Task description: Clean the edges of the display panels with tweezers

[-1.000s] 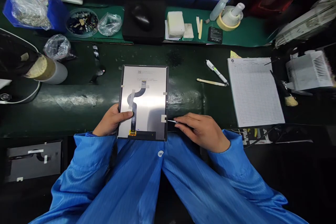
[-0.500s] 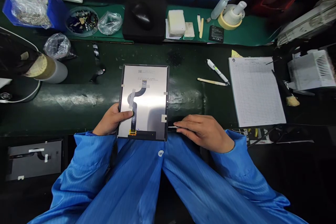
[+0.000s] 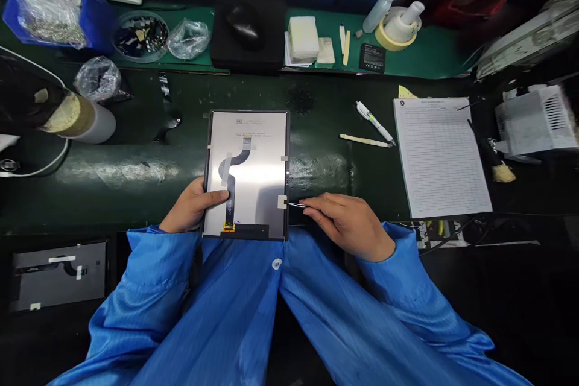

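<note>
A silver display panel (image 3: 257, 181) lies back side up on the dark green bench, with a black flex cable (image 3: 231, 184) taped down its middle. My left hand (image 3: 192, 208) grips the panel's lower left edge, thumb on top. My right hand (image 3: 350, 223) pinches thin metal tweezers (image 3: 296, 205). Their tip touches a small white tape tab (image 3: 282, 202) on the panel's right edge.
A paper form (image 3: 441, 157), a white pen (image 3: 373, 122) and a cream stick (image 3: 364, 141) lie to the right. A tape roll (image 3: 79, 117) and plastic bags sit at left, a blue bin (image 3: 97, 21) behind. Another panel (image 3: 58, 274) lies lower left. A mouse, foam blocks and dispenser bottles line the back.
My right hand dipped slightly with the tweezers, then came back up to the tape tab on the panel's right edge. The left hand and panel stayed put.
</note>
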Available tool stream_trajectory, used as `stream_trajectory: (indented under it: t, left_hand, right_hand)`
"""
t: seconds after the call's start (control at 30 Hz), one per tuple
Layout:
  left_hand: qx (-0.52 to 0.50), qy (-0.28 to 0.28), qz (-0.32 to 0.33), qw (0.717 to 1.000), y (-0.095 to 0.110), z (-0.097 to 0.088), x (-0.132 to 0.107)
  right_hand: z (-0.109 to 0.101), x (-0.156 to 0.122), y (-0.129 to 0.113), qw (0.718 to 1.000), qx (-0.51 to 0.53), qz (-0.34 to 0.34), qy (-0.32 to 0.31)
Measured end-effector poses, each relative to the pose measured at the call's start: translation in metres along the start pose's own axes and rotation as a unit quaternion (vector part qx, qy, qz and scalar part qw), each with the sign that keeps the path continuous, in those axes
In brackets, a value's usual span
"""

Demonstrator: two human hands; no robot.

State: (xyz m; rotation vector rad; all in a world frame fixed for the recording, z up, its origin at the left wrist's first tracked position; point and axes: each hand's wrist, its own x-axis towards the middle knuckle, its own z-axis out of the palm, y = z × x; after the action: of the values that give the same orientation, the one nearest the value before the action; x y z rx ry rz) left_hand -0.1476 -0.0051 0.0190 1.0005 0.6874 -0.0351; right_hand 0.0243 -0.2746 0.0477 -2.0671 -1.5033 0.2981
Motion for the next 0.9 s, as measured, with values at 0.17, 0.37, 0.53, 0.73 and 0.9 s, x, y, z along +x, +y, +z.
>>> stream_trajectory:
  t: [0.17, 0.37, 0.53, 0.73, 0.9]
  left_hand:
    - [0.0, 0.003, -0.008, 1.0, 0.0006, 0.0007, -0.0004]
    - [0.014, 0.007, 0.002, 1.0, -0.0012, -0.0009, -0.0005]
    - [0.013, 0.0, 0.002, 1.0, -0.0028, -0.0016, 0.0006]
    - [0.009, 0.01, 0.005, 1.0, -0.0017, 0.0013, 0.0011]
    - [-0.003, 0.006, 0.006, 1.0, 0.0033, 0.0064, 0.0002]
  right_hand:
    - [0.0008, -0.0018, 0.0004, 1.0, 0.025, 0.008, 0.003]
    - [0.0004, -0.0009, -0.0026, 1.0, 0.005, 0.004, -0.004]
    - [0.0014, -0.0018, -0.0028, 0.999, 0.022, 0.023, 0.005]
    - [-0.0012, 0.0006, -0.0064, 0.999, 0.008, 0.032, 0.004]
    - [-0.0011, -0.0006, -0.006, 1.0, -0.005, 0.018, 0.0]
